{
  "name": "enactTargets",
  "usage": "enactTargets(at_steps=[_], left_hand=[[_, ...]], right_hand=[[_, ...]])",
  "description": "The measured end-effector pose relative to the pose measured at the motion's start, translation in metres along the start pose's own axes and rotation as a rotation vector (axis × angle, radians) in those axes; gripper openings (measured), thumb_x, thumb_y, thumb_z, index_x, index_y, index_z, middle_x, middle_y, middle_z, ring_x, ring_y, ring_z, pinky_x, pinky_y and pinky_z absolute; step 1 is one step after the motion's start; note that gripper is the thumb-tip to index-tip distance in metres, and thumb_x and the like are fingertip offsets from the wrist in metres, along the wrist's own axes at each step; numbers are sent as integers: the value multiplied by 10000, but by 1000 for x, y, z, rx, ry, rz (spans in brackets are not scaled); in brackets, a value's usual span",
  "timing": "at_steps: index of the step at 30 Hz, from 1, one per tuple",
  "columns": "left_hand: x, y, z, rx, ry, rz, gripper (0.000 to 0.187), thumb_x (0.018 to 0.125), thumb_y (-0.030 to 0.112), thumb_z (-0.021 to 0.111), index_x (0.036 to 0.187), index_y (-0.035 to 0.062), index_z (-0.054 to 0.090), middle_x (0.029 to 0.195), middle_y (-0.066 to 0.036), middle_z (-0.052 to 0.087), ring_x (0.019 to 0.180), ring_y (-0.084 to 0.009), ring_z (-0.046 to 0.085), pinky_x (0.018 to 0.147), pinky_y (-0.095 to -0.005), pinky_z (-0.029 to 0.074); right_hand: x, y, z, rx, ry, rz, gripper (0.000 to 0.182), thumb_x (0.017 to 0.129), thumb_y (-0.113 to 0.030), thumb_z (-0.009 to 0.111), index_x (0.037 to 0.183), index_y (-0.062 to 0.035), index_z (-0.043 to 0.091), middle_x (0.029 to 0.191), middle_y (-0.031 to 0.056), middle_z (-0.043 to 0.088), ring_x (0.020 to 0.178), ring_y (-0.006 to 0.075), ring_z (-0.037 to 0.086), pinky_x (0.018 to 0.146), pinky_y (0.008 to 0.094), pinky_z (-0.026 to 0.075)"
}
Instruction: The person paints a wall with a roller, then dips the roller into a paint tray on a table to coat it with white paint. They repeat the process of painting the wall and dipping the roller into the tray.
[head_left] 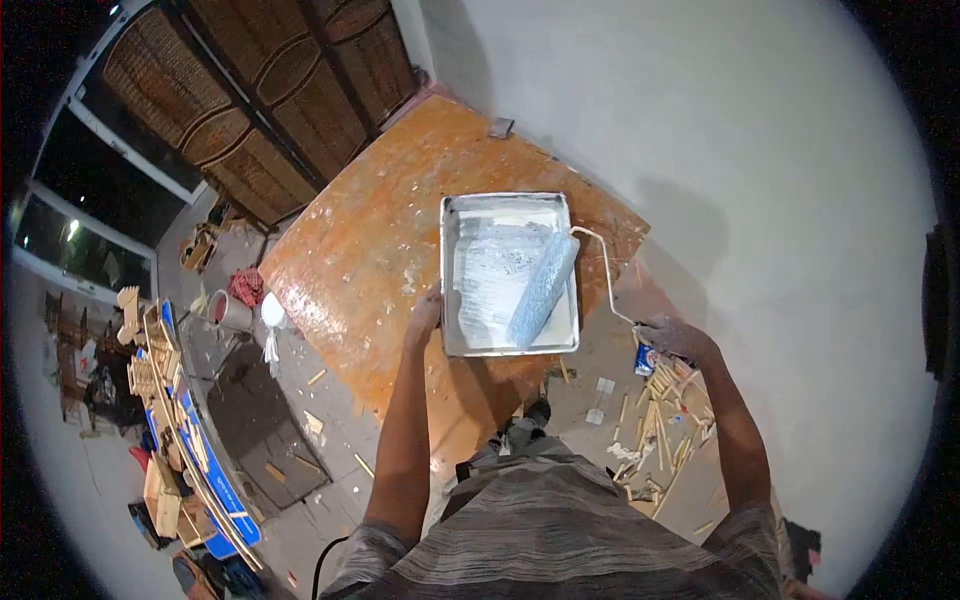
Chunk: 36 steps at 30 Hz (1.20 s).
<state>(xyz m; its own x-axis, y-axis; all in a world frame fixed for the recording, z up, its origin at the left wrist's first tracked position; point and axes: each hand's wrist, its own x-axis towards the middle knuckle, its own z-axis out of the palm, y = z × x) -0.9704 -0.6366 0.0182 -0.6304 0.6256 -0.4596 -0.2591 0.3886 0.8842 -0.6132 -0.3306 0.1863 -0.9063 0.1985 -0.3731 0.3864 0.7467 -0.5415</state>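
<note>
A paint tray [449,270] with white paint over its bottom is held in front of me, above an orange-brown, paint-spattered board. My left hand [428,308] is closed at the tray's left edge, its fingers partly hidden by the wall. Across the right half of the tray lies a paint roller [543,290], its pale blue, fuzzy sleeve slanting from upper right to lower left. The roller's bent wire frame passes over the tray's right rim and runs down to my right hand [675,335], which is wrapped round the handle end.
The orange-brown board [350,250] spreads beneath the tray. A pale wall [800,200] rises on the right. Loose wooden sticks [660,420] litter the floor below my right hand. Woven panels [230,90], a bucket [232,312] and a blue-sided pile of wood [190,430] stand left.
</note>
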Motion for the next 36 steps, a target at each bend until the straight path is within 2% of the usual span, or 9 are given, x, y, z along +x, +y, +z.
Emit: enactTargets(at_steps=[5,7,9,11,14,21,28,30,36], left_hand=[[-2,29,-30,415,276,387,272,779,210,560,979,36,622,734,-103,632,642,-146,574,606,-289,459],[-4,22,-38,399,379,295,276,747,230,595,912,11,633,695,-126,624,609,-141,568,588,-291,454],[-6,14,-42,366,441,201,287,729,250,617,852,-8,641,653,-137,615,573,-143,561,563,-295,447],[-8,7,-42,308,463,106,302,723,269,627,802,-22,647,610,-136,605,533,-150,551,532,-301,439],[0,-8,-42,244,561,117,303,705,283,653,737,-18,658,570,-101,596,490,-155,535,494,-306,424],[-13,27,-53,-116,267,-150,271,714,247,659,899,59,598,689,-20,567,553,-124,526,546,-255,429],[2,24,-57,28,317,-72,213,691,194,699,782,19,617,572,-36,550,447,-116,494,389,-249,373],[0,26,-53,243,358,-49,246,698,229,678,769,-1,629,574,-90,587,465,-156,550,438,-286,425],[-1,18,-54,451,439,-37,283,701,313,649,742,34,652,588,-96,609,534,-184,592,531,-333,456]], right_hand=[[39,-7,-5,184,-290,319,328,878,-325,438,893,-13,535,705,131,499,649,279,503,609,362,412],[60,46,23,-163,-75,-348,323,884,-321,425,887,-18,536,688,130,492,633,283,494,596,349,408],[73,33,21,-244,-75,-454,290,890,-289,405,920,-29,530,693,138,497,639,294,500,603,354,412],[80,-4,8,-94,-309,11,248,896,-230,378,990,-45,515,718,155,516,668,312,522,629,377,426],[102,-29,22,-61,-284,-56,493,878,-441,385,960,11,565,946,226,572,839,356,562,769,418,421],[139,-105,61,-210,-75,-211,401,903,-307,382,914,56,553,821,273,564,830,394,557,692,453,436],[108,-62,43,-298,-138,-217,376,894,-302,412,847,46,546,766,248,566,765,401,562,681,462,435],[85,-32,28,-361,-103,-309,230,883,-192,420,929,-26,572,631,159,506,631,294,567,562,403,443],[58,1,6,-428,-192,-27,307,857,-306,482,856,-14,577,736,215,559,674,333,579,604,438,442]])
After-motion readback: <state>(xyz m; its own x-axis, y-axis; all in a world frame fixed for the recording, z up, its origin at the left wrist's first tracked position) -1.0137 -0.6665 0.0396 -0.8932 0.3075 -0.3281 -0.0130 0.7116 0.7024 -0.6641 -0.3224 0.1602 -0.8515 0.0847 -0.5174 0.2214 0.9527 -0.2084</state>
